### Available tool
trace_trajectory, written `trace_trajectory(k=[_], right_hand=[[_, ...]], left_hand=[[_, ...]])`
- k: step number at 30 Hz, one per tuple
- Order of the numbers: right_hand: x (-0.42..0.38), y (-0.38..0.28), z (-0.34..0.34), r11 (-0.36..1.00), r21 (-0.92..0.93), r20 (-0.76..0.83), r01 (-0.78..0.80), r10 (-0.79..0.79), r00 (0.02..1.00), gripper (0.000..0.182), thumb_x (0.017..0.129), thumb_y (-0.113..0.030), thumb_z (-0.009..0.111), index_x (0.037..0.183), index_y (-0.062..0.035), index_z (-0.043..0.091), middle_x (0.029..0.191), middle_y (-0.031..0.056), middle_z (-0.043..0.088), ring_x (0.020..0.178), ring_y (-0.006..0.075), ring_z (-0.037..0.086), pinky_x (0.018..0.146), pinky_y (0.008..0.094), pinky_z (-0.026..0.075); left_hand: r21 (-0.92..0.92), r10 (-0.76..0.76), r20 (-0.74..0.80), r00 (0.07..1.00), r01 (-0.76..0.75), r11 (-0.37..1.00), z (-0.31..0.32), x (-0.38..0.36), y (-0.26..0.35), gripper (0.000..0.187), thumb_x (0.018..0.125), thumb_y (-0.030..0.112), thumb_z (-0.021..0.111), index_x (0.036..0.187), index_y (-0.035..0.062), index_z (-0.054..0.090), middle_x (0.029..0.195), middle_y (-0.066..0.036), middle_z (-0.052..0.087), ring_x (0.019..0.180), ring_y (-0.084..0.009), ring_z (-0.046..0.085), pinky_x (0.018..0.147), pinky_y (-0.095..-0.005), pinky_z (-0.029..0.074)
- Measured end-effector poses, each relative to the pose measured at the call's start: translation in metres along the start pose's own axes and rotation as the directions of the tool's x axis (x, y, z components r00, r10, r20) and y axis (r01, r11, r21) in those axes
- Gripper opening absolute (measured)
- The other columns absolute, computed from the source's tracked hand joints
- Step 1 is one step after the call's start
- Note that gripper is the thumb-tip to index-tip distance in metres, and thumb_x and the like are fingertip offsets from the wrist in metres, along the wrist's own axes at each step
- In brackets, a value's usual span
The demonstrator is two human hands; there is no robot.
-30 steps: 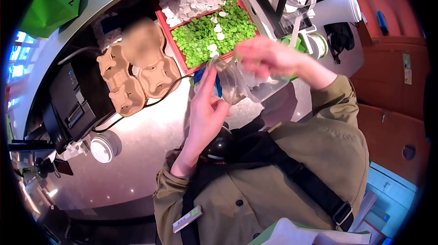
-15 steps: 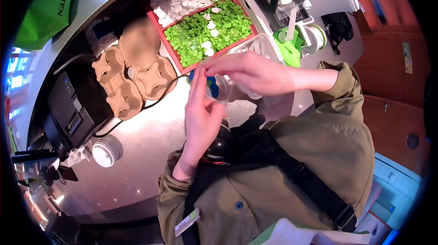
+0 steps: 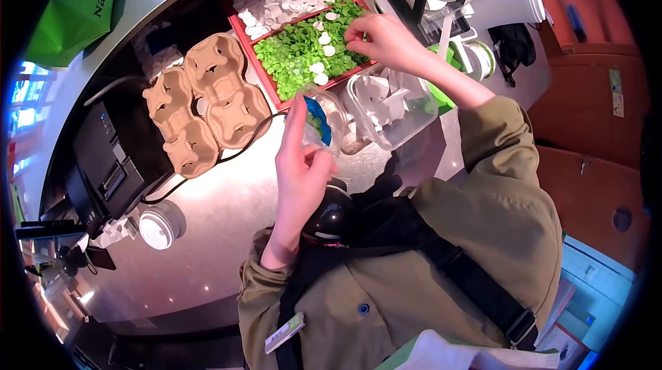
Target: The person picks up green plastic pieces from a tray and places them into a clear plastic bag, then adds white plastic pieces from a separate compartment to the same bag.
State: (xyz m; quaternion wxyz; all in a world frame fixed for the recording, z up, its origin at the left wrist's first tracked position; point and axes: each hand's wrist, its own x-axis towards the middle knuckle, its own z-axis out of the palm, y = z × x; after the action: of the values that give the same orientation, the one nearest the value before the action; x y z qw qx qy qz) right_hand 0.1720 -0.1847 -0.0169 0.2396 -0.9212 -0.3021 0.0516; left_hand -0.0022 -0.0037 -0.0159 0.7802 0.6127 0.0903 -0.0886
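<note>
My left hand [image 3: 301, 173] is curled along the near-left side of a clear plastic container [image 3: 336, 118], its fingers pointing up and its thumb bent in. Something blue and some green bits show inside the container. Over the right side of a red divided tray [image 3: 265, 80], my right hand [image 3: 378, 37] has its fingertips pinched together at the small green plastic pieces [image 3: 289, 60]. Whether a piece is between those fingertips is hidden. Several white round pieces lie among the green ones, and white pieces [image 3: 276, 4] fill the far compartment.
Right of my left hand stands a clear tub [image 3: 407, 118] with white pieces inside. Brown cardboard cup carriers [image 3: 189, 146] lie left of the tray, near a black machine [image 3: 107, 163] with a cable. White lids [image 3: 158, 226] are stacked on the counter; a cup stack [image 3: 507, 4] lies at right.
My right hand has moved away from my left hand, up and over the green pieces. My left hand stays beside the clear container, which is now less covered.
</note>
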Motion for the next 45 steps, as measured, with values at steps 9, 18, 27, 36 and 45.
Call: trace_trajectory(k=[9, 18, 27, 36, 45], right_hand=[[0.024, 0.019, 0.02, 0.995, 0.012, -0.022, -0.094, 0.094, 0.995, 0.018, 0.073, -0.016, 0.059, 0.073, 0.0022, 0.059, 0.07, 0.0138, 0.061, 0.064, 0.0249, 0.061, 0.062, 0.0341, 0.046], [0.0, 0.035, -0.012, 0.986, -0.018, 0.255, -0.164, 0.163, 0.953, 0.015, 0.075, -0.016, 0.058, 0.078, -0.0017, 0.059, 0.067, 0.0109, 0.059, 0.065, 0.0215, 0.059, 0.059, 0.0335, 0.045], [0.01, 0.024, 0.008, 0.927, -0.36, 0.322, -0.107, 0.231, 0.918, 0.017, 0.068, -0.02, 0.064, 0.072, -0.0034, 0.062, 0.068, 0.0134, 0.061, 0.069, 0.0294, 0.06, 0.062, 0.038, 0.046], [-0.009, -0.002, -0.036, 0.812, 0.471, 0.364, -0.344, 0.176, 0.915, 0.015, 0.08, -0.013, 0.057, 0.082, 0.0017, 0.062, 0.068, 0.0028, 0.061, 0.062, 0.0051, 0.051, 0.057, 0.0221, 0.042], [-0.028, -0.084, 0.02, 0.981, 0.189, 0.453, -0.047, -0.044, 0.89, 0.023, 0.079, -0.011, 0.052, 0.095, 0.0053, 0.052, 0.066, 0.0201, 0.058, 0.061, 0.0345, 0.058, 0.055, 0.0404, 0.045]], left_hand=[[0.017, -0.012, -0.023, 1.0, 0.012, 1.0, -0.007, -0.005, 0.003, 0.074, 0.069, -0.011, 0.034, 0.139, 0.0095, 0.025, 0.107, -0.007, 0.056, 0.052, -0.0059, 0.049, 0.046, -0.0169, 0.038], [0.014, -0.019, 0.009, 1.0, 0.018, 1.0, -0.004, -0.001, 0.003, 0.074, 0.069, -0.011, 0.034, 0.139, 0.0096, 0.025, 0.099, -0.006, 0.058, 0.052, -0.0056, 0.049, 0.046, -0.0165, 0.038], [0.004, -0.031, -0.001, 1.0, 0.031, 1.0, -0.005, -0.004, 0.003, 0.074, 0.069, -0.011, 0.034, 0.139, 0.0104, 0.025, 0.092, -0.006, 0.058, 0.052, -0.0056, 0.049, 0.047, -0.0166, 0.038], [0.035, -0.008, -0.007, 1.0, 0.008, 0.999, -0.002, 0.0, 0.006, 0.073, 0.069, -0.011, 0.034, 0.139, 0.0091, 0.025, 0.105, -0.007, 0.056, 0.053, -0.0059, 0.05, 0.047, -0.0168, 0.039], [0.096, -0.007, 0.034, 0.999, 0.003, 0.995, 0.006, -0.001, 0.003, 0.073, 0.071, -0.01, 0.036, 0.14, 0.0083, 0.021, 0.072, -0.003, 0.056, 0.052, -0.006, 0.049, 0.047, -0.0173, 0.039]])
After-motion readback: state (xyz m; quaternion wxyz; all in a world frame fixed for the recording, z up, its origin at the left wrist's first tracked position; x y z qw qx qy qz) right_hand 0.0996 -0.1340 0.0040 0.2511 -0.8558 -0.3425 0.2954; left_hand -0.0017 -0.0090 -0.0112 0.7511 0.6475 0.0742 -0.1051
